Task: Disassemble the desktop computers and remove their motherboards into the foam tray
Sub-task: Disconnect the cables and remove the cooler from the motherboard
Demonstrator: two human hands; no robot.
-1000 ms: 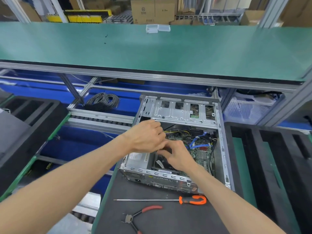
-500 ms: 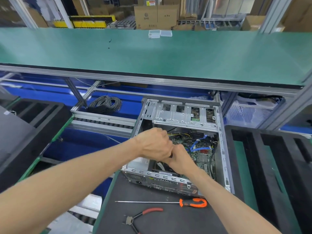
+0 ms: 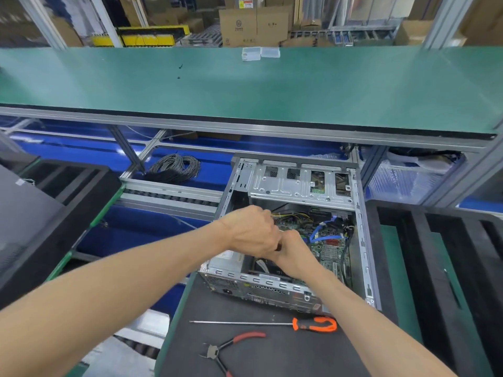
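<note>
Head view: hands (image 3: 272,240) perhaps clasped together.

We see a long screwdriver (image 3: 272,323) with an orange and black handle lying on the dark mat (image 3: 285,355), and at its seven o'clock, red-handled pliers (image 3: 231,349) lying near it. At ten o'clock in our view, a coil of gray cable (image 3: 175,167) rests on a blue surface. On the green shelf (image 3: 245,88), at twelve o'clock, sit two small clear boxes (image 3: 260,53), with cardboard boxes (image 3: 253,24) stacked beyond.
</note>
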